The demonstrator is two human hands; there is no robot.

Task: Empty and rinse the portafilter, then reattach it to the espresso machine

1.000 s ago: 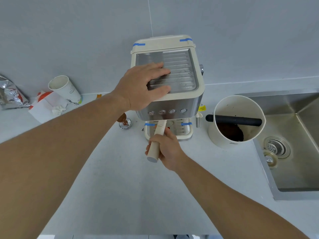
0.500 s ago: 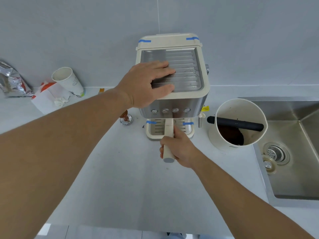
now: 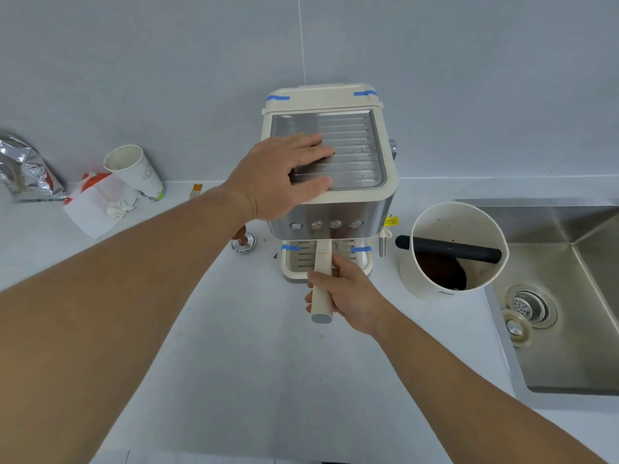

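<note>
A cream and steel espresso machine stands against the back wall. My left hand lies flat on its ribbed metal top, fingers spread, pressing down. The portafilter's cream handle sticks out from under the machine's front, pointing straight toward me. My right hand is wrapped around that handle. The portafilter's basket end is hidden under the machine's front panel with its row of buttons.
A white knock box with a black bar and dark coffee grounds stands right of the machine. A steel sink lies at far right. A tamper, a paper cup, a crumpled wrapper and a foil bag sit at left.
The handle has swung from angled left to pointing straight at me, with my right hand turning it. My left hand stays on the machine's top.
</note>
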